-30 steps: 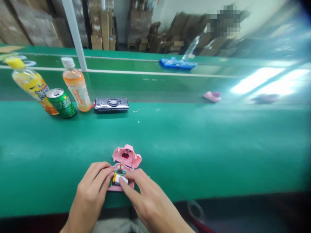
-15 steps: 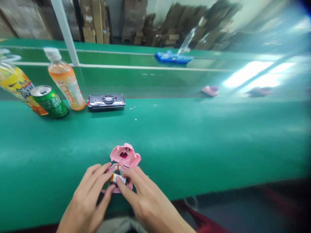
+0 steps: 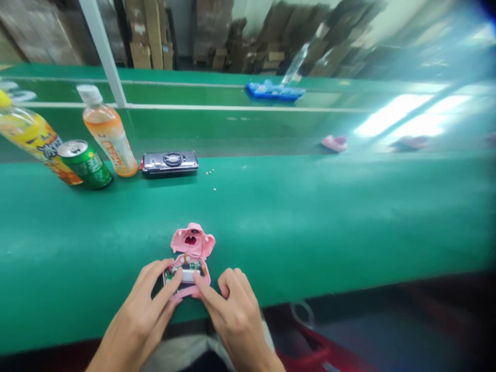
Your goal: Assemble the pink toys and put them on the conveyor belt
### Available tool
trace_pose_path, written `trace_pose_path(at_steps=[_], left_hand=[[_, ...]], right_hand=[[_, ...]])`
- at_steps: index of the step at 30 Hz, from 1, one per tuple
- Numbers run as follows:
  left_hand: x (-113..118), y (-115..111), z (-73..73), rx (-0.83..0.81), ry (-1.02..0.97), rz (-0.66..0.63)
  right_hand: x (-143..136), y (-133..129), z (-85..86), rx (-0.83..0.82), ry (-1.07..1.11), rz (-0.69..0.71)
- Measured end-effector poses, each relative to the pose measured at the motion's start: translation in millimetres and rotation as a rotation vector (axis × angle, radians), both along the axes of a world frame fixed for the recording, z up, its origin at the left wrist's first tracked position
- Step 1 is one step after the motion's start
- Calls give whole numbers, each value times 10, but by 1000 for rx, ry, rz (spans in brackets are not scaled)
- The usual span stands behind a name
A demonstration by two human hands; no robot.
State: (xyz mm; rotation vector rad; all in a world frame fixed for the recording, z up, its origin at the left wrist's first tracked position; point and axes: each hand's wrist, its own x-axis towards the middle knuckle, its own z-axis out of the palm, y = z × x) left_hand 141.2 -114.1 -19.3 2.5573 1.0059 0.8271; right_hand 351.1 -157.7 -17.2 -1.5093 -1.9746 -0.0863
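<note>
A pink plastic housing (image 3: 186,292) lies opened near the table's front edge, a green circuit board inside it. Across the board sits a flat silver-white battery pack (image 3: 188,276). Joined to the housing by a thin wire, its pink cover (image 3: 194,243) lies just beyond, showing a dark red mouth-shaped opening. My left hand (image 3: 137,310) grips the housing's left side, its thumb at the battery's left end. My right hand (image 3: 236,310) has its thumb at the battery's right end and a fingertip under the front rim; its other fingers are curled.
A black phone-like device (image 3: 170,162), an orange drink bottle (image 3: 110,137), a green can (image 3: 86,164) and a yellow drink bottle (image 3: 34,139) stand at the back left. Tiny white pieces (image 3: 210,171) lie beside the device. Farther back are a pink part (image 3: 334,143) and a blue tray (image 3: 275,93).
My right hand has drawn back to the right from over the board, its thumb now on the battery's end. The battery sits straighter, and more of the circuit board shows.
</note>
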Motion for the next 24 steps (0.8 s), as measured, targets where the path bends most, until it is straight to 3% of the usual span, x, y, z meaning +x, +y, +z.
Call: trace_pose_path(at_steps=[4,7,10,12,13,15,18,21,24], left_hand=[[14,7,6,9,5,1],[31,2,2,4,34,31],[50,-7,-9,15,50,33],[61,-14,-13,26,47,35],[64,-19,-12,29,44,39],[64,-31,-7,23,40,47],[46,-48,10,-34,35,63],[10,-50,31,-150,-37,82],[-6,-30,56,-318,-335,140]], right_hand=[[4,15,-8,-65,-60,160],[62,39,79,-132,-28,224],[210,300,346,-264,155,63],[299,675,605,-508,147,-157],[314,905,733,-607,112,-176],[257,1367,939,-892,-6,-29],[16,1841,1103,-1159,-165,130],[-173,1929,1211,-1266,-272,227],[-131,1766,1360,-1198,-274,329]])
